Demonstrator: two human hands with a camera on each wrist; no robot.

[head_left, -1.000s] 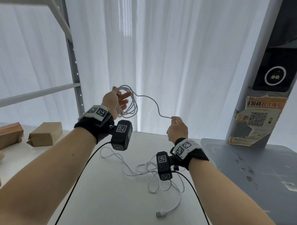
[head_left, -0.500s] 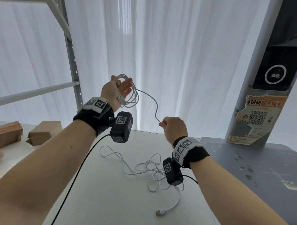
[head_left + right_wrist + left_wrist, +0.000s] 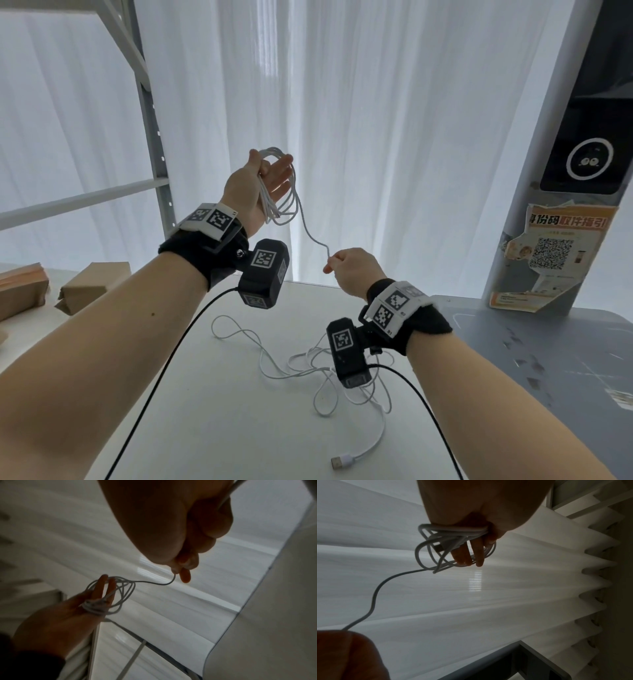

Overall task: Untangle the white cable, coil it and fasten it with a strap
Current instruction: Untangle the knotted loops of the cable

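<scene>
White table (image 3: 219, 404) | white cable (image 3: 277, 192) loops around left hand (image 3: 251, 186)

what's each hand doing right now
Left hand: fingers straight, coiled loops of the white cable held under the thumb.
Right hand: fingers pinch the cable's free run.

**Readable text: just the poster**

Only legible writing is on the torn poster (image 3: 551, 260) stuck to the grey pillar (image 3: 534, 171): Chinese header "身份码取件指引" (first character cut off) above a QR code. Its small print is too tiny to read.
</scene>
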